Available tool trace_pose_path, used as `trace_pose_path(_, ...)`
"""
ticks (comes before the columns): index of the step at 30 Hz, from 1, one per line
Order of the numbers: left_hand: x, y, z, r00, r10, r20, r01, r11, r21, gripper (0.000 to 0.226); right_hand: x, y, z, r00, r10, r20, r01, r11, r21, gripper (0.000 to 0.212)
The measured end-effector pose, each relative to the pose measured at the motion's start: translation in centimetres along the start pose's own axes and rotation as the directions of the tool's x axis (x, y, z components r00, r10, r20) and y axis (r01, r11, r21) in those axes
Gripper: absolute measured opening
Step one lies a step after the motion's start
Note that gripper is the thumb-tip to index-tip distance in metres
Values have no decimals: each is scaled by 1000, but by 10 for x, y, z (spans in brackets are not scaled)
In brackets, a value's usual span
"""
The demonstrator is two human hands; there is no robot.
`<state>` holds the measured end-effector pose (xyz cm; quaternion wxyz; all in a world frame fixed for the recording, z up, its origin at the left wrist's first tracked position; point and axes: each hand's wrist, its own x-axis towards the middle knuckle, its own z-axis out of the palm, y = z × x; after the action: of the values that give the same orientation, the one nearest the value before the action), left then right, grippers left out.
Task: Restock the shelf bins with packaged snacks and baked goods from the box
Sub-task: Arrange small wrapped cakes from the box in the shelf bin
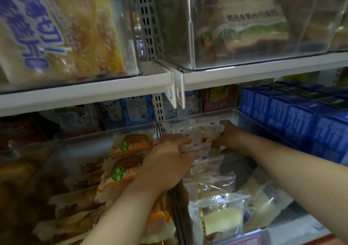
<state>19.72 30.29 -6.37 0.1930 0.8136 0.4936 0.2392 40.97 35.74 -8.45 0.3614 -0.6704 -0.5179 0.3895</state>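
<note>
White metal shelves (263, 69) carry clear, hard-walled plastic bins; the two upper bins (190, 37) hold soft bagged bread and sliced cake. On the lower shelf, both hands meet over the middle bin (243, 120). The left hand (165, 162) curls its fingers over the near end of a stack of crinkly clear-wrapped packets (199, 141), and the right hand (228, 137) clamps the far end. The stack sits inside that bin, its count too blurred to tell. Two glossy orange-and-green bun packs (130, 147) lie in the bin just left. A row of blue cartons (301, 120) stands to the right.
</note>
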Motion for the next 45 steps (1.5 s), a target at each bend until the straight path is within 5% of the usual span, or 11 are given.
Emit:
trace_pose_path(3,1,3,-2,1000,-22,19,22,999,32,44,-15,-9,-9,998,-4,-67,-8,983,-181,96)
trace_pose_path(9,-12,24,-15,999,-13,-31,16,995,102,41,-86,-34,-40,974,-226,10,206,867,-454,60)
trace_pose_path(14,-25,69,-12,998,25,-61,-14,986,164,40,-163,-19,-74,903,-376,-207,261,865,-429,41)
trace_pose_path(19,-30,113,17,981,160,105,-182,953,241,42,-206,25,-84,850,-357,-388,238,916,-322,26)
trace_pose_path(23,-22,130,39,945,138,297,-237,914,329,51,-207,53,-82,848,-341,-406,192,911,-364,29)
trace_pose_path(30,-3,140,70,869,13,494,-204,920,335,82,-197,65,-79,821,-498,-280,202,711,-673,37)
trace_pose_path(34,1,138,72,900,-11,437,-190,891,413,80,-194,67,-74,864,-416,-284,56,640,-766,36)
trace_pose_path(38,-5,138,49,931,58,361,-187,924,333,77,-188,71,-72,820,-463,-337,35,628,-777,20)
trace_pose_path(45,-28,123,15,963,268,42,-266,963,-31,47,-194,69,-71,605,-633,-483,359,758,-544,10)
